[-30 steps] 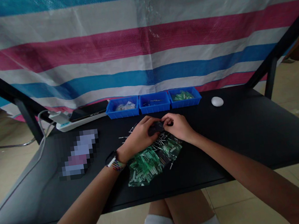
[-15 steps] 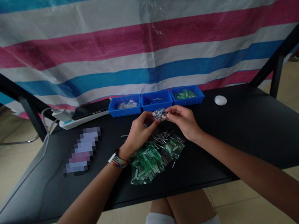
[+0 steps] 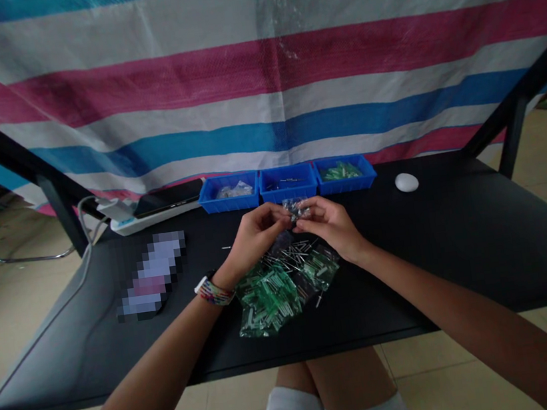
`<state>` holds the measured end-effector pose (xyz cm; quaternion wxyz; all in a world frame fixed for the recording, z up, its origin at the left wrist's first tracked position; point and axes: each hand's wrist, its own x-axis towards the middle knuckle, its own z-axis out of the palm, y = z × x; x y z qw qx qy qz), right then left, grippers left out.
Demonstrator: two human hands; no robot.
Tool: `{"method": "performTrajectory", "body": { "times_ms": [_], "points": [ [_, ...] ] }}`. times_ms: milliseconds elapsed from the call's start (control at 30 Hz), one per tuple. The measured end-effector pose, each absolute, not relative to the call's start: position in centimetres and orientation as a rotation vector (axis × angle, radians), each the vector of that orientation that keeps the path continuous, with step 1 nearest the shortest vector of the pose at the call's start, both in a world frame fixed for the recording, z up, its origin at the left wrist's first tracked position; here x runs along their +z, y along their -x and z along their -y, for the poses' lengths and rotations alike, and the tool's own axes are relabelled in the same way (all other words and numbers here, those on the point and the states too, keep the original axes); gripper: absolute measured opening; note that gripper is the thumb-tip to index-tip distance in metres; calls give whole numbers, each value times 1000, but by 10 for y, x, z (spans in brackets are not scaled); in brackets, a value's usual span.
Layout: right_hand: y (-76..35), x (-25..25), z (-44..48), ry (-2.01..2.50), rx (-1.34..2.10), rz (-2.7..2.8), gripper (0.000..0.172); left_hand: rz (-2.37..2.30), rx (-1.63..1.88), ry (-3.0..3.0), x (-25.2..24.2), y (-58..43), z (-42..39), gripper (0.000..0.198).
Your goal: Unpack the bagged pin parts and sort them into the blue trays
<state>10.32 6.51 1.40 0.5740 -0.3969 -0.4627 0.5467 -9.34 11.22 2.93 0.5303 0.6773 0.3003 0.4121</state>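
Observation:
Between the fingertips of both hands is a small clear plastic bag (image 3: 296,207) with shiny pieces in it. My left hand (image 3: 257,234), a watch and woven band on its wrist, pinches the bag's left side. My right hand (image 3: 334,225) has its fingers closed on the right side. Below them on the table lie loose metal rivets (image 3: 296,254), partly under the hands. Closer to me rests a heap of bags with green plastic wall plugs (image 3: 268,300), and a smaller green bag (image 3: 319,266) sits to its right.
Three blue bins stand in a row behind the hands: the left bin (image 3: 230,204) has clear bags, the middle bin (image 3: 288,193) metal rivets, the right bin (image 3: 346,185) green pieces. A white mouse (image 3: 406,182), a power strip (image 3: 154,219) with a phone (image 3: 169,198), and a pixelated object (image 3: 154,274) flank them.
Both hands have shifted their fingers on the bag. The right fingers have curled in further, and its thumb is now lower and closer to the left hand.

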Motion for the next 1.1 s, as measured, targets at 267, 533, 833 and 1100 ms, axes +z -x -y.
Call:
{"method": "performTrajectory", "body": {
  "times_ms": [267, 533, 833, 1100],
  "points": [
    [-105, 20, -63, 930, 1237, 1152, 37, -636, 922, -1590, 32, 92, -108, 27],
    [-103, 20, -60, 906, 1278, 1216, 30, -647, 913, -1662, 33, 91, -106, 20],
    [-108, 18, -63, 948, 1238, 1244, 31, -624, 928, -1703, 32, 90, -104, 20],
    [-104, 18, -60, 953, 1241, 1250, 26, -694, 899, -1791, 30, 92, -104, 14]
  ]
}}
